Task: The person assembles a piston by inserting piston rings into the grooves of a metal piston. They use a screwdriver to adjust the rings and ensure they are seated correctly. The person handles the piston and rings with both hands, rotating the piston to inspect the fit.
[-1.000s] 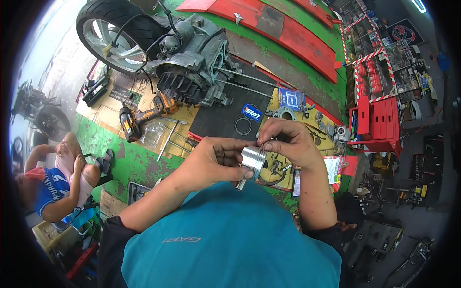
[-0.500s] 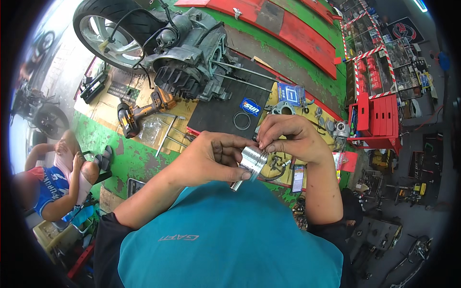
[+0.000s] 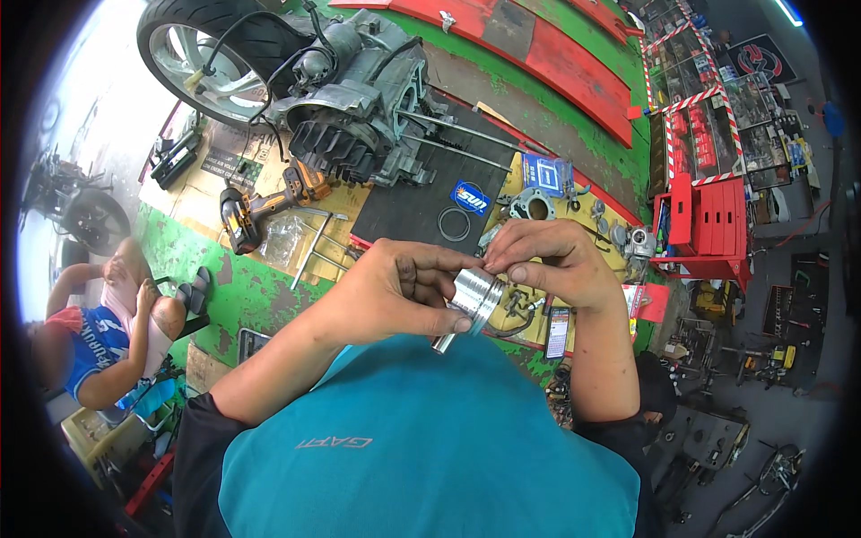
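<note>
Piston (image 3: 473,296), a ribbed silver cylinder, held at chest height over the mat, left hand (image 3: 395,291) closed around its body, right hand (image 3: 552,264) pinching its upper rim; ring fitting apparently underway, with one loose ring (image 3: 454,224) on the mat (image 3: 421,193).

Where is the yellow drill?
In the head view, the yellow drill lies on cardboard on the floor, upper left of the hands, just below the engine with its wheel.
</note>
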{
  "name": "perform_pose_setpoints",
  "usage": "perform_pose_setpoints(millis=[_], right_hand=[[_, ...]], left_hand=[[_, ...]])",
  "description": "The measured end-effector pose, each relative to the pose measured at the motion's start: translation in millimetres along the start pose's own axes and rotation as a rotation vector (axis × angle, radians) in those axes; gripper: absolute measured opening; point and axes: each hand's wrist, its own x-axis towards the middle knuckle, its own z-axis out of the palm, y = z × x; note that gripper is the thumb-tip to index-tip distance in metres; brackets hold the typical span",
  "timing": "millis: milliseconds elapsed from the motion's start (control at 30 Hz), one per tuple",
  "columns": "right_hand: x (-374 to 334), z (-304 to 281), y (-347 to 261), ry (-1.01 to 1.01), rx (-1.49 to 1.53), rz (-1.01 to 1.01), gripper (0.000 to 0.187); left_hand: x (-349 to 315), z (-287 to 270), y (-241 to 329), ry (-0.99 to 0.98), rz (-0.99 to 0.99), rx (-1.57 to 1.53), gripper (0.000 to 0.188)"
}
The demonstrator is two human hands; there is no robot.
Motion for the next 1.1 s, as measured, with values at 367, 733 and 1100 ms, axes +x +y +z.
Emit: perform_pose_setpoints(millis=[367, 733, 1100], right_hand=[[-13, 54, -19, 0.373, -0.363, -0.074, 0.083], [-12, 70, -14, 0.440, -0.243, -0.054, 0.074], [-11, 76, -8, 0.441, -0.136, 0.022, 0.072]], left_hand=[[-6, 5, 6, 0.154, 0.101, 0.096, 0.065], [-10, 8, 3, 0.157, 0.135, 0.075, 0.063], [-18, 15, 7, 0.220, 0.091, -0.084, 0.057]])
